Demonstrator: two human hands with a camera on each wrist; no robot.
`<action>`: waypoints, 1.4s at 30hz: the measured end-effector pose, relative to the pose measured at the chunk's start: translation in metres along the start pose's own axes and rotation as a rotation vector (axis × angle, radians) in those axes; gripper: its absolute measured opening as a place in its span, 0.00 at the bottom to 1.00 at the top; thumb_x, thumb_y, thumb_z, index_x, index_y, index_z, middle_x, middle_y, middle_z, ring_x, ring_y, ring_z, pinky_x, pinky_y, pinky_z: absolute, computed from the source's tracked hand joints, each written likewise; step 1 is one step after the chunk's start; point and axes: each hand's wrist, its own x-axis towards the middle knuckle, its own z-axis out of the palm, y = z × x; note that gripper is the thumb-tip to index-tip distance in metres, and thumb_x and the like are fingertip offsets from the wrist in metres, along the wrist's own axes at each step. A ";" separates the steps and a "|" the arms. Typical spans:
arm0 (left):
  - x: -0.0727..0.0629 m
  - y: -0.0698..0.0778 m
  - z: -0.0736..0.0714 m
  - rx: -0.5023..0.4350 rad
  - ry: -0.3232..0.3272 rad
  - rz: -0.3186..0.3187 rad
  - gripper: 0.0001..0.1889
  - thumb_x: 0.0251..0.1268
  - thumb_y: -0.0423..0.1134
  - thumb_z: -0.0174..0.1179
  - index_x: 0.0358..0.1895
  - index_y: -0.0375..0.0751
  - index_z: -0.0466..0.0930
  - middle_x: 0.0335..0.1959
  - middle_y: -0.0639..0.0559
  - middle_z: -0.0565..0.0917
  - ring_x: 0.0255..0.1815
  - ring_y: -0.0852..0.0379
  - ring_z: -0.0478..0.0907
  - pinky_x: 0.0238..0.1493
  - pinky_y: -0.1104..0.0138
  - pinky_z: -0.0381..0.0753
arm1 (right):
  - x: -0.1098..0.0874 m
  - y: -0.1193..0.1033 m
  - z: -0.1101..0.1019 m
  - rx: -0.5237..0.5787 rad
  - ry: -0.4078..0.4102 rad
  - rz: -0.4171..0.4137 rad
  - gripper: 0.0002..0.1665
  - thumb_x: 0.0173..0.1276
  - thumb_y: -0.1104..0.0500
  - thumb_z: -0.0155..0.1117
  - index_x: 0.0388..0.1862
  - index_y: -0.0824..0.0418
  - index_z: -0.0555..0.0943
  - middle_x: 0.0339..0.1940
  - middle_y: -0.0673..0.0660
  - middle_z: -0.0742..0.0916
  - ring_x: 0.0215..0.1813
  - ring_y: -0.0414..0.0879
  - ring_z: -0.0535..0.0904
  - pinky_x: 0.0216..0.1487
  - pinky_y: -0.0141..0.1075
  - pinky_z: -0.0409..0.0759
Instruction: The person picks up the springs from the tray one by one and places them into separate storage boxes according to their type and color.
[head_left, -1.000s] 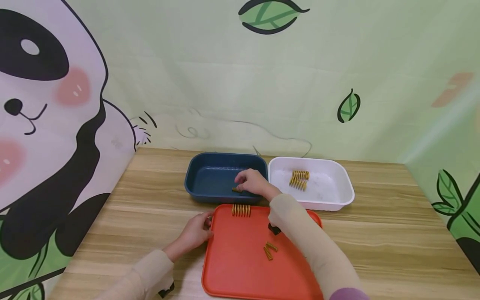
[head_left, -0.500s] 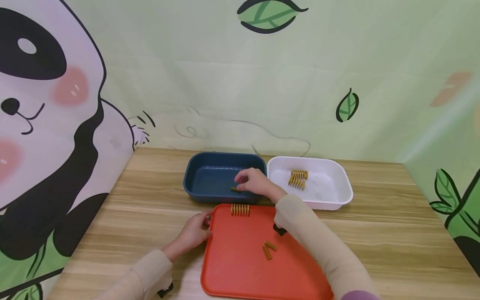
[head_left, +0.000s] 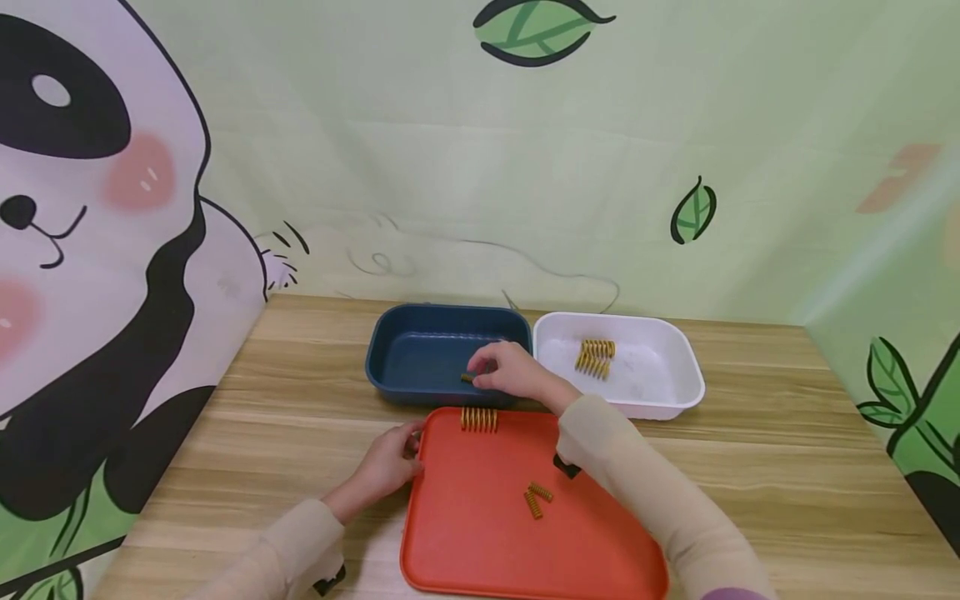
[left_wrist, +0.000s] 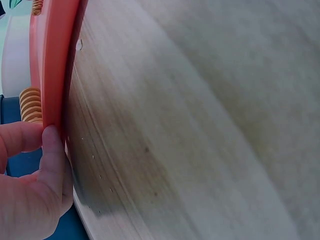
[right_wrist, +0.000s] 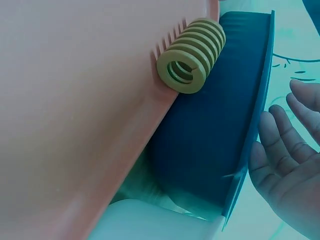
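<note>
My left hand (head_left: 387, 462) grips the left rim of the red tray (head_left: 480, 542), thumb and fingers at the edge in the left wrist view. Over the right part of the dark blue bin (head_left: 405, 396) my right hand (head_left: 510, 370) reaches in, fingers loosely bent. A small dark-gold coil spring (head_left: 466, 378) lies in that bin by its fingertips, partly covered. In the right wrist view the fingers (right_wrist: 287, 150) are spread, with nothing visible between them. A large gold spring (head_left: 478, 419) lies at the tray's far edge; two small springs (head_left: 533, 505) lie mid-tray.
To the right of the blue bin stands a white bin (head_left: 667, 392) with two large gold springs (head_left: 595, 359) in it. Both bins sit behind the tray on the wooden table (head_left: 765, 467). A printed cloth backdrop (head_left: 420, 150) rises behind them.
My right forearm has shifted slightly right, and its hand now covers more of the small spring in the blue bin. My left hand stays on the tray. The head view has drifted slightly.
</note>
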 end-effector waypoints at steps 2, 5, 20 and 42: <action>0.000 0.000 0.000 -0.002 0.003 0.005 0.28 0.35 0.20 0.55 0.50 0.28 0.71 0.25 0.48 0.72 0.27 0.57 0.69 0.24 0.72 0.70 | -0.002 -0.001 0.000 0.008 -0.006 -0.006 0.12 0.56 0.62 0.61 0.41 0.61 0.80 0.40 0.55 0.83 0.42 0.47 0.76 0.45 0.35 0.75; -0.001 0.000 0.000 -0.001 0.003 0.009 0.28 0.35 0.20 0.55 0.50 0.27 0.71 0.25 0.48 0.72 0.27 0.58 0.69 0.23 0.72 0.70 | -0.005 -0.003 0.000 0.019 -0.016 -0.017 0.13 0.56 0.62 0.61 0.41 0.62 0.79 0.41 0.56 0.83 0.42 0.47 0.76 0.44 0.35 0.76; 0.000 0.001 -0.001 0.021 0.000 -0.001 0.28 0.36 0.21 0.56 0.50 0.30 0.72 0.25 0.48 0.73 0.29 0.56 0.68 0.26 0.71 0.69 | -0.017 -0.007 0.000 0.012 -0.042 -0.059 0.13 0.56 0.61 0.61 0.42 0.62 0.80 0.45 0.55 0.83 0.43 0.47 0.77 0.46 0.35 0.75; 0.000 0.001 -0.001 0.043 -0.007 0.011 0.28 0.37 0.21 0.56 0.51 0.30 0.71 0.25 0.48 0.74 0.29 0.56 0.69 0.27 0.70 0.69 | -0.035 -0.009 0.005 0.003 -0.070 -0.125 0.13 0.56 0.62 0.61 0.41 0.64 0.79 0.40 0.59 0.82 0.35 0.42 0.77 0.40 0.29 0.74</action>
